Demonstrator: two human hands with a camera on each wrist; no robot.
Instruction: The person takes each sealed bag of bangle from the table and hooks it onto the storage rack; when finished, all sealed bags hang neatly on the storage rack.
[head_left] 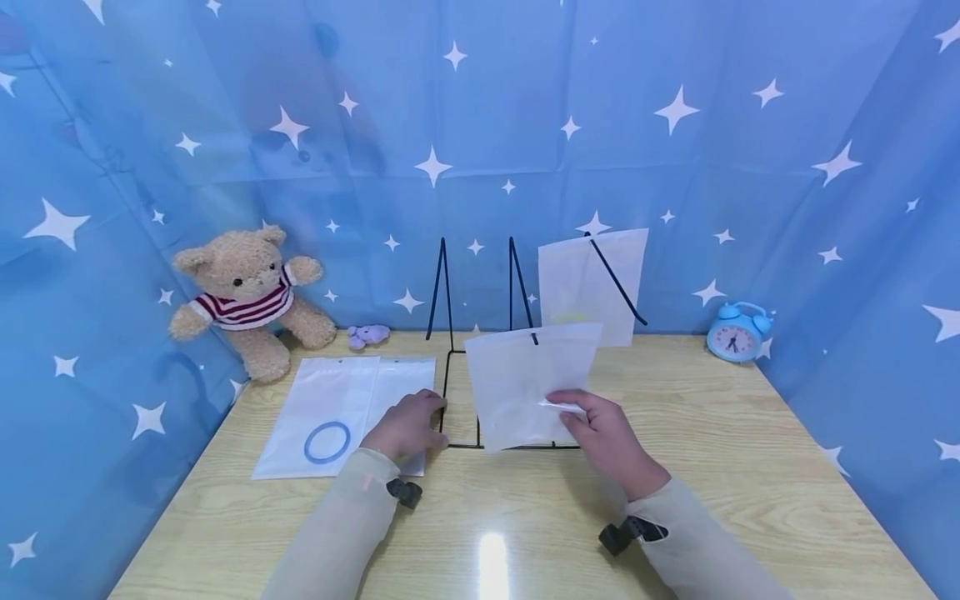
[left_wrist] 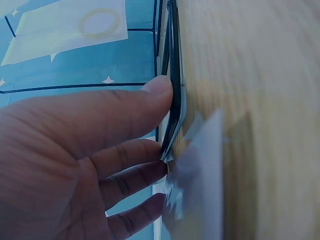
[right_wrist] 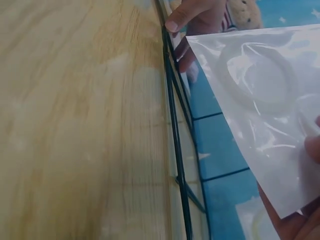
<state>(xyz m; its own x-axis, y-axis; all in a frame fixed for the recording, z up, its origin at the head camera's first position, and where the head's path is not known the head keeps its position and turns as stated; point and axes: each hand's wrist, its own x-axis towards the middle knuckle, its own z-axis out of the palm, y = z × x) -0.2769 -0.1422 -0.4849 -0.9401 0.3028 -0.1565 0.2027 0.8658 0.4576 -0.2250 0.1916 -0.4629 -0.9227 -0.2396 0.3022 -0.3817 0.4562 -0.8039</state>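
A black wire display rack (left_wrist: 174, 60) with upright hooks stands mid-table. My left hand (head_left: 408, 423) grips its front left corner, thumb on one side of the rod and fingers on the other. From the middle hook hangs a white-backed clear bag (head_left: 521, 383), tilted. In the right wrist view, a pale ring (right_wrist: 226, 82) shows inside it. My right hand (head_left: 611, 437) pinches the bag's lower right edge between thumb and fingers. Another such bag (head_left: 592, 279) hangs on the right hook, partly behind the front one. The left hook holds no bag.
To the left, two more flat bags (head_left: 300, 417) lie overlapping, one showing a blue ring (head_left: 307, 448). Behind them are a teddy bear (head_left: 251, 292) and a small purple toy (head_left: 367, 335). A blue alarm clock (head_left: 733, 342) stands back right, before a starry curtain (head_left: 510, 108).
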